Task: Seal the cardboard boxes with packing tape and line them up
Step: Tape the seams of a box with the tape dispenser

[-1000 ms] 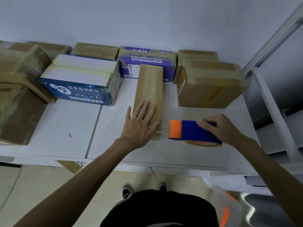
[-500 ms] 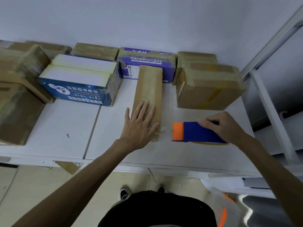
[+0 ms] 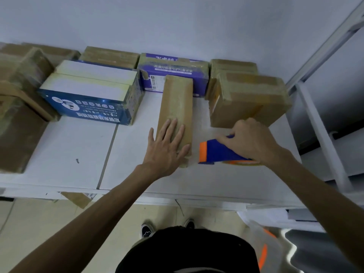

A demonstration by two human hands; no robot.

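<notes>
Edging leftward since a moment ago, the tape dispenser (image 3: 216, 152) is now showing just beside the near end of the narrow brown box (image 3: 177, 103). The left hand (image 3: 167, 146) is lying flat, fingers straight, pressing that box onto the white bench (image 3: 69, 150). The right hand (image 3: 252, 140) is curling over the dispenser, gripping it, near a taped carton (image 3: 250, 99).

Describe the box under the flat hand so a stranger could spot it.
Start at the white table. At its middle, a narrow brown box runs from the purple box toward the front edge, the left hand flat on its near end, a blue tape dispenser beside it. It alone is long and slim; its neighbours are broader.
</notes>
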